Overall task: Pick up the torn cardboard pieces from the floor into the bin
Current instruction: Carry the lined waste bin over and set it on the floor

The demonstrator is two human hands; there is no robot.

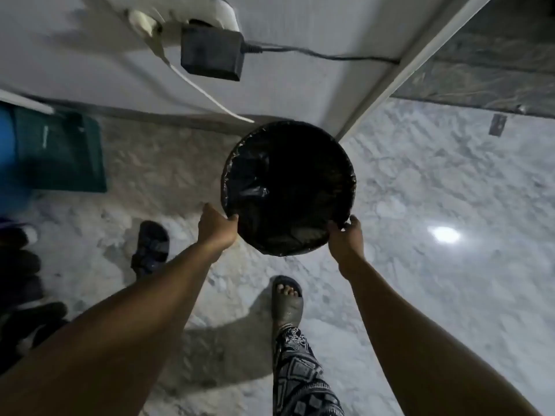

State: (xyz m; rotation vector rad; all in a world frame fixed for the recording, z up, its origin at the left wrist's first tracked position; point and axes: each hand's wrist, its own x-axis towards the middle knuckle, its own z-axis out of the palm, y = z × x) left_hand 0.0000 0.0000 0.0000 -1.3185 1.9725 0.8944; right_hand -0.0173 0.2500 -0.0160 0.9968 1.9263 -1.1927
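Note:
A round bin (pixel 288 187) lined with a black plastic bag is in the middle of the head view, seen from above, close to a white wall corner. My left hand (pixel 216 225) grips its rim at the near left. My right hand (pixel 345 235) grips the rim at the near right. Inside the dark bin a pale flat piece (pixel 306 234) shows near the bottom edge; I cannot tell what it is. A small grey flat scrap (pixel 497 124) lies on the floor at the far right, by the dark doorway.
A black power adapter (pixel 211 54) with its cable hangs on the white wall above the bin. A green box (pixel 60 151) stands at left. A loose sandal (pixel 151 246) and dark shoes (pixel 27 295) lie on the marble floor at left. My sandalled foot (pixel 286 298) is below the bin.

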